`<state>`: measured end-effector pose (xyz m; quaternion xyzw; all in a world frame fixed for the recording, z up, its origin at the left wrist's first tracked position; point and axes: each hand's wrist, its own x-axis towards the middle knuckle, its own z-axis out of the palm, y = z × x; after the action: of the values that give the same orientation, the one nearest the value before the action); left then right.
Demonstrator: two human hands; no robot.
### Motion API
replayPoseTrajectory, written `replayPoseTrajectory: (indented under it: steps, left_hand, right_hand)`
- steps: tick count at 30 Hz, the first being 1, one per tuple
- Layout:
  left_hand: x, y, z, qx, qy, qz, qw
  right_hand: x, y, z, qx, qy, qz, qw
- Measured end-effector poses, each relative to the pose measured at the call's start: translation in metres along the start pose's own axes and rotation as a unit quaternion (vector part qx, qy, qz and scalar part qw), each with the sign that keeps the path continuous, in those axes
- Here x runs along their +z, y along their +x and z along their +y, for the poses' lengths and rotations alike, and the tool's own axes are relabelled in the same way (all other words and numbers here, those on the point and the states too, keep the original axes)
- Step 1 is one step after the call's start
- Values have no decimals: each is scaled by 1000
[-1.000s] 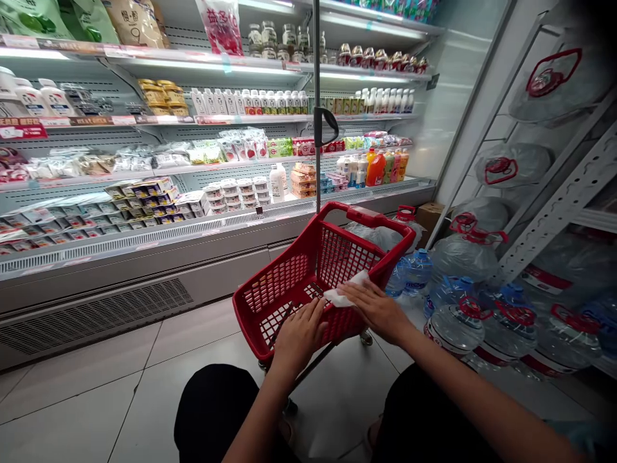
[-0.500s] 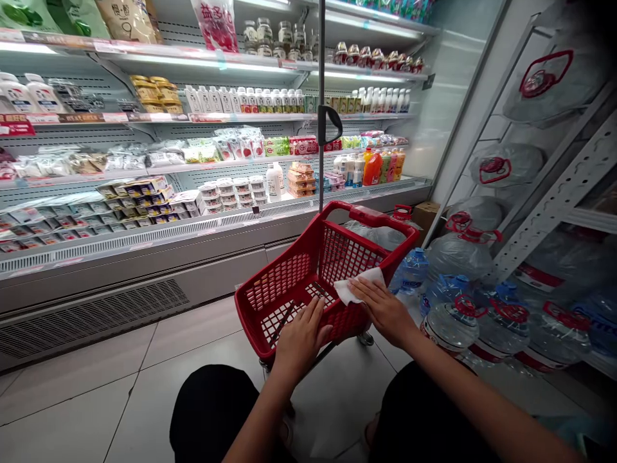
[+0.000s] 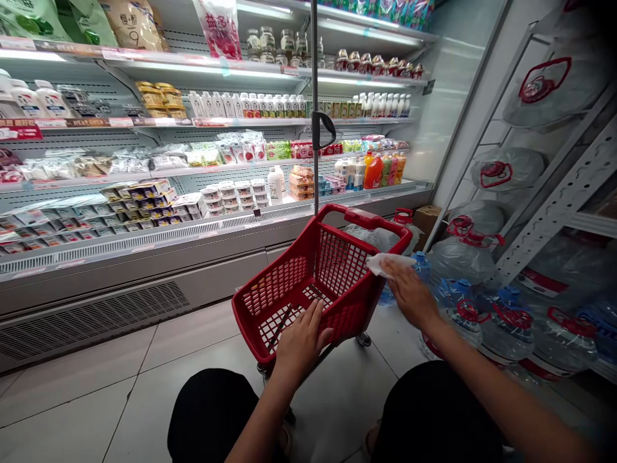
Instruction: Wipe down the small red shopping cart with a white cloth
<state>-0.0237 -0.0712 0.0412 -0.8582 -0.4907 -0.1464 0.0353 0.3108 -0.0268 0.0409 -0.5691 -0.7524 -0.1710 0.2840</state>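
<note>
A small red plastic shopping cart (image 3: 353,305) with latticed sides stands in front of me. My left hand (image 3: 301,341) holds its near rim, fingers laid over the edge and thumb apart on the outside. Under the fingers of my right hand (image 3: 409,289) is a white cloth (image 3: 391,263), pressed on the right rim close to the handle end. Part of the cloth is hidden by those fingers. The cart's handle (image 3: 362,218) is at its far upper end, and dark strips show on the basket floor.
A refrigerated display case (image 3: 231,238) with dairy packs and bottles runs behind the cart. Large water bottles (image 3: 456,315) with red handles crowd the right, beside a white metal rack (image 3: 554,199). A dark pole with a loop handle (image 3: 324,130) rises behind the cart. Tiles (image 3: 193,350) cover the floor.
My right hand has slid the cloth up and to the right along the cart's rim, toward the handle. My left hand stays on the near rim.
</note>
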Motion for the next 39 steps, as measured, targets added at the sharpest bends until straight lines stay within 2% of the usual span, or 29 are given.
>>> replayPoseTrajectory:
  steps: [4,6,7,9,11,15,17,18,21,26,29,31,33,37,39]
  left_hand:
    - [4,3,0,-2,-10,6,1000]
    - [4,4,-1,0,-15,5,1000]
    - [3,5,-2,1,-17,1,1000]
    - [1,6,-3,-1,-18,-9,1000]
    - [0,6,-4,-7,-19,-16,1000]
    - [1,8,-3,-10,-21,-13,1000]
    - [5,9,-1,-10,-18,-1,1000]
    - [8,9,0,-12,-16,6,1000]
    - [15,12,6,-25,-8,25,999]
    - [16,18,21,-37,-10,66,997]
    - [10,18,24,-14,-23,99,995]
    - [6,15,19,0,-25,99,995]
    - [3,7,6,17,-17,78,997]
    - [-3,-19,-37,51,11,5,999]
    - [-5,-31,-54,86,13,-23,996]
  right_hand:
    - [20,-23,-72,-103,64,-59,991]
    - [22,-25,-87,-140,80,-79,984]
    - [21,-22,-86,-153,80,-85,981]
    - [17,-10,-69,-162,68,-82,981]
    - [13,7,-37,-142,44,-67,987]
    - [9,37,25,-35,-5,-12,999]
    - [12,43,33,6,-10,9,1000]
    - [16,44,30,13,-6,15,1000]
    - [31,36,-6,-21,25,4,999]
    - [53,9,-98,-109,93,-39,989]
    - [55,-2,-124,-151,133,-56,978]
    - [54,-1,-118,-185,144,-67,970]
    - [52,7,-97,-198,137,-75,968]
    - [53,36,-38,-134,89,-62,985]
    - [58,50,-18,-108,74,-57,990]
